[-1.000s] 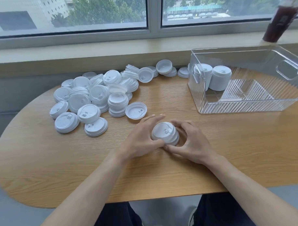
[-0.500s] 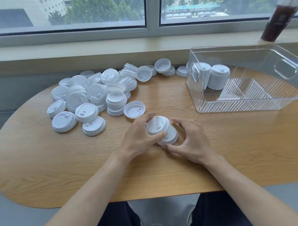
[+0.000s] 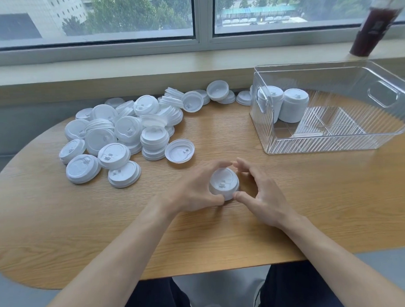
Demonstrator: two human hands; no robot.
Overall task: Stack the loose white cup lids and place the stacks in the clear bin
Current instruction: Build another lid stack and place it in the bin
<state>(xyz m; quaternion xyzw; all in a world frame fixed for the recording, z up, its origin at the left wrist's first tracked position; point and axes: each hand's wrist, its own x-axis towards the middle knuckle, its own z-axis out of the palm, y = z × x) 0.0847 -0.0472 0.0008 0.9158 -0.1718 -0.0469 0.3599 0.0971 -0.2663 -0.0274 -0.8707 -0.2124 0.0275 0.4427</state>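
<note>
The short stack of lids sits on the wooden table directly between the 2 hands, so it lies inside the ring of fingers rather than ahead of or beside them. The left hand curls round its left and far side, thumb tip low at the near edge, fingers arched over the top rim; the right hand cups the other side, its thumb touching the near-right base, though its curved fingers seem to stand slightly off the wall, and real contact there cannot be told. Both hands are narrow, closed about the stack's width. The stack's long axis runs upright, sip-hole face up, and it looks squat, only a few lids high. The clear bin lies beyond and to the right of the fingers, nearer the right hand, with 2 tall stacks standing at its far left corner. The loose lids lie beyond and to the left, nearer the left hand; the closest is 1 upturned lid just past the left fingertips. My judgement: the stack wants more lids first, so the left hand reaches.
</note>
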